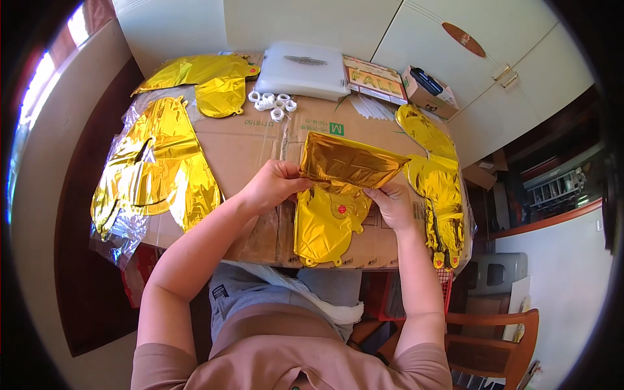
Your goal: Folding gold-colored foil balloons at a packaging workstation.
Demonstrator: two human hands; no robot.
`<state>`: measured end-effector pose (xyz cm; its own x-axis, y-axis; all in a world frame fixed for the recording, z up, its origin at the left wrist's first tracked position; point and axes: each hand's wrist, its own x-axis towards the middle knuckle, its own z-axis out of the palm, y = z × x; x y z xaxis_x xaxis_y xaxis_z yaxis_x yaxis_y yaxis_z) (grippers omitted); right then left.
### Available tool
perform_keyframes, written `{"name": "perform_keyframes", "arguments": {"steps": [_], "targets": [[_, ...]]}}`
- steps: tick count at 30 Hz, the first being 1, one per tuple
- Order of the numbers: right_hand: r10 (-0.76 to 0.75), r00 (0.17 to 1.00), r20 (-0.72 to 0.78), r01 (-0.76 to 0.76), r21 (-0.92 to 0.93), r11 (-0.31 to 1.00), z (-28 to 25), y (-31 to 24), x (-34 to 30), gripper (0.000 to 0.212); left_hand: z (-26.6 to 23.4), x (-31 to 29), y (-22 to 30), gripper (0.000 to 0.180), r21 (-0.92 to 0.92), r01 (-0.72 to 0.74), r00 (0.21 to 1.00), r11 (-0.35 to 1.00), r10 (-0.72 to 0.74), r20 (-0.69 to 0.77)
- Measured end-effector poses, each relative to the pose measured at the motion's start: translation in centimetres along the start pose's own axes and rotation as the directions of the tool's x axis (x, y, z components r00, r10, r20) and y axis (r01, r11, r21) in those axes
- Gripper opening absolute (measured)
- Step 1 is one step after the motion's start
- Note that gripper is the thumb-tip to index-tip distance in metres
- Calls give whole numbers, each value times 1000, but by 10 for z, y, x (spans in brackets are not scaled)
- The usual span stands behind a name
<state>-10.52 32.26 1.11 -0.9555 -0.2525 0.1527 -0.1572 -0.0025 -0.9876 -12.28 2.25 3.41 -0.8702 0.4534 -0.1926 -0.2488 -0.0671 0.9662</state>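
Over the middle of the cardboard-covered table, a gold foil balloon (351, 161) lies flat and partly folded between my hands. My left hand (278, 184) pinches its left edge, thumb against fingers. My right hand (392, 203) grips the lower right edge of the folded part. Below the fold, a yellow-gold section with a small red mark (323, 231) rests on the cardboard near the front edge; whether it is the same balloon or another one beneath, I cannot tell.
Gold foil balloons lie at the left (162, 159), back left (221, 84) and right (439, 172). White ribbon rolls (278, 104), a stack of clear plastic bags (302, 70), a printed package (376, 79) and a small box (429, 91) line the back. A wooden chair (494, 318) stands at right.
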Motion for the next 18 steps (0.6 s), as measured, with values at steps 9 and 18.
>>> {"name": "perform_keyframes", "arguments": {"steps": [9, 18], "targets": [[15, 995, 97, -14, -9, 1000, -4, -11, -3, 23, -5, 4, -9, 16, -44, 13, 999, 999, -15, -45], [-145, 989, 21, 146, -170, 975, 7, -21, -9, 28, -5, 2, -11, 19, -130, -84, 996, 988, 78, -53]]}}
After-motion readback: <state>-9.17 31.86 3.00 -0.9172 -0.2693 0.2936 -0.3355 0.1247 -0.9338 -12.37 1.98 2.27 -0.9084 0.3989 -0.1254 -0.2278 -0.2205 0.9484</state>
